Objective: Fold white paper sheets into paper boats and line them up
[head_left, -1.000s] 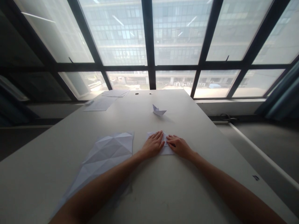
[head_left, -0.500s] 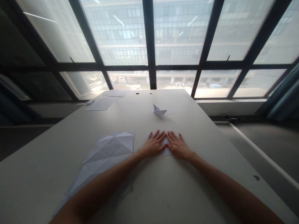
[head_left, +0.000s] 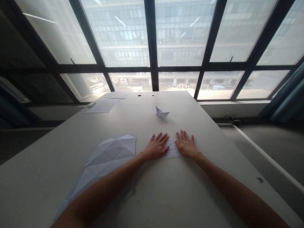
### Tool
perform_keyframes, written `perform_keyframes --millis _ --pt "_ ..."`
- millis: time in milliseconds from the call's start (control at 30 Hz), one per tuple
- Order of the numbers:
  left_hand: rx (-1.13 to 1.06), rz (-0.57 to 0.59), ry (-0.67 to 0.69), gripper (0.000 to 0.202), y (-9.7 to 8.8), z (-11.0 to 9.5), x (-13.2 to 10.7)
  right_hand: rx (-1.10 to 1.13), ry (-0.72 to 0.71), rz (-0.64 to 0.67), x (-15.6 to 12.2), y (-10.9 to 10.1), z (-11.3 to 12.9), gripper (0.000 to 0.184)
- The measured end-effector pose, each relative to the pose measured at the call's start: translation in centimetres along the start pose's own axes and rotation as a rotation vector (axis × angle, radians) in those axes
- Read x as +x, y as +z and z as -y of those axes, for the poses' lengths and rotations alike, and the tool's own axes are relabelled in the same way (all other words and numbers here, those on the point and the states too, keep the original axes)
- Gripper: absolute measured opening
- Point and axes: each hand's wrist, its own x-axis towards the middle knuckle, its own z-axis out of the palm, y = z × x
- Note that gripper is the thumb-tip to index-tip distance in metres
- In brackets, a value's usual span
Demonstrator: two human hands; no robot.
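Observation:
A small folded sheet of white paper [head_left: 172, 151] lies flat on the white table [head_left: 171, 190] in front of me. My left hand [head_left: 156, 146] rests flat over its left part, fingers slightly spread. On the paper's right side lies my right hand [head_left: 186, 144], palm down with its fingers apart. Between the two hands the paper shows a crease running across it; its outer parts are hidden under my palms. Beyond the hands stands a folded paper boat [head_left: 162, 112].
To the left, a large creased sheet of paper [head_left: 114, 152] lies partly under my left forearm. Several flat white sheets [head_left: 102, 105] lie at the far left of the table. A small dark object [head_left: 260, 180] is near the right edge. Tall windows stand behind.
My right hand has slid to the right across the folded paper, away from my left hand, uncovering more of the paper's middle. My left hand has stayed in place.

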Motion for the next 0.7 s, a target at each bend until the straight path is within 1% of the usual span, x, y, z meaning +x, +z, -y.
perform_keyframes --millis 133,233,333,367,433,567,633,700 --pt "0.005 0.003 -0.004 0.065 0.0 0.0 0.0 0.009 0.098 -0.068 0.4 0.3 -1.2 0.058" --pt "0.003 0.008 0.000 0.065 -0.1 0.0 0.0 0.066 0.096 -0.126 0.4 0.3 -1.4 0.058" --pt "0.005 0.009 0.000 0.063 -0.2 -0.1 0.0 0.118 0.066 -0.195 0.2 -0.3 -0.8 0.059" --pt "0.006 0.010 0.001 0.063 -0.3 -0.2 0.0 0.124 0.040 -0.209 0.1 -0.6 -0.5 0.059" --pt "0.008 0.010 0.013 0.061 -0.4 -0.3 0.0 0.139 -0.062 -0.214 0.0 -1.2 0.3 0.059" --pt "-0.007 0.001 0.099 0.058 -0.7 -0.6 -0.1 0.184 -0.313 -0.148 -0.4 -1.6 1.8 0.060" --pt "-0.018 0.004 0.141 0.059 -0.8 -0.7 -0.1 0.163 -0.361 -0.080 -0.6 -1.3 2.2 0.061" --pt "-0.023 0.008 0.153 0.060 -0.8 -0.8 -0.1 0.122 -0.350 -0.015 -0.8 -1.0 2.4 0.060"
